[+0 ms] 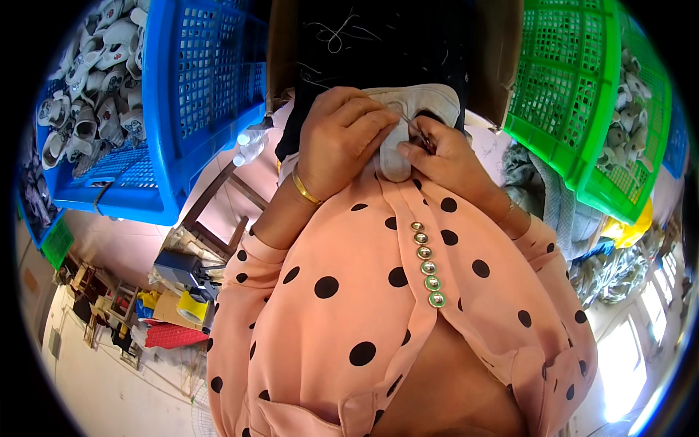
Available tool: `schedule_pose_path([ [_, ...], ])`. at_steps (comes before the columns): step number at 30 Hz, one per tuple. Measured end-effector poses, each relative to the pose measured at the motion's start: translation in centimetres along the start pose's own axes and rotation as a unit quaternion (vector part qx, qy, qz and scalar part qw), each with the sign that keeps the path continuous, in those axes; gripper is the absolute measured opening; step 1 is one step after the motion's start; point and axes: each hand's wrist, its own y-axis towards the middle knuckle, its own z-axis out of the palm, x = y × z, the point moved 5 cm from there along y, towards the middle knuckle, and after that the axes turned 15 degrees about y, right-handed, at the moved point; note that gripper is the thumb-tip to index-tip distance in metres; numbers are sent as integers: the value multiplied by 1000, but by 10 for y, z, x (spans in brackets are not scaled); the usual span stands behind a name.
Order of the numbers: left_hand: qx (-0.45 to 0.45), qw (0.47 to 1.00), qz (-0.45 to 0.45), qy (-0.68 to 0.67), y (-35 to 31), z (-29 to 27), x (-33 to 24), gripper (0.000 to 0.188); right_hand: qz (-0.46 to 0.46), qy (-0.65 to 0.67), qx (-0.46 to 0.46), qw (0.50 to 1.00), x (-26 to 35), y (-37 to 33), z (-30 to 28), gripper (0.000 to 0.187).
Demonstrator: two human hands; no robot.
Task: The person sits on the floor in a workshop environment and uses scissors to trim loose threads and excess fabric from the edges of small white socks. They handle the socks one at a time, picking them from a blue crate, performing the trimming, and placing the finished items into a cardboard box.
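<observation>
At the front of the pink polka-dot shirt [364, 247], a pale grey fabric piece [395, 159] lies partly under the curled left grip [341, 135], though I cannot tell whether that pinches it, and reaches the right grip [453, 156], closed around a small dark tool [421, 139].

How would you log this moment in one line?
Left hand: at pale fabric piece; right hand: gripping small dark tool; left side: blue basket; right side: green basket
</observation>
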Motion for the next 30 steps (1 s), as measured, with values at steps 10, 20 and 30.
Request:
schedule_pose_path([
  [10,11,999,-41,-27,-2,12,-2,17,-193,-474,-25,859,61,-8,-35,45],
  [20,10,998,-46,-33,-2,8,-5,17,-176,-545,32,819,67,5,-26,43],
  [30,-24,990,-139,-14,-11,5,16,14,-183,-548,61,814,63,12,-23,44],
])
